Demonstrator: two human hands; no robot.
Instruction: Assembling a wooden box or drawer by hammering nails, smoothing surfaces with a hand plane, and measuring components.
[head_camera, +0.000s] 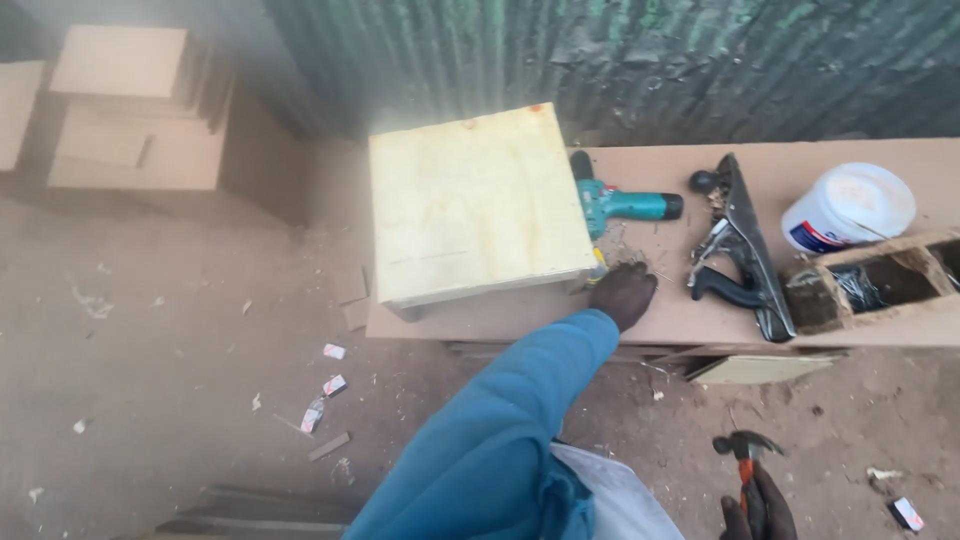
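**Left hand down at the box corner, hammer hanging in the right**

Head view: looking down on a low brown table (860, 150) standing on a dirt floor, against a corrugated metal wall. Reaching out in a blue sleeve, left hand (622, 293) pressing down on the table's near edge, just beside the near right corner of the pale plywood box (480, 205), among loose shavings. Fingers lying bunched and curled under; impossible to tell whether pinching anything small or merely resting there. Hanging low at the near right, well apart from the table, right hand (757, 510) clamping round the orange handle of a claw hammer (745, 448), head pointing up.

Sitting at the table's left end, the box overhanging the edge a little. Lying right of it and touching its far right side, a teal cordless drill (625, 205); further right, a dark hand plane (740, 255), then a white tub (850, 205) and an open wooden tray (880, 285) at the right edge.

Judging by the pose: feeling or picking at the table surface by the box, hammer kept ready. Anything small lying there calling for a fine fingertip pinch; any hammering calling for bringing the right hand up over the box first.
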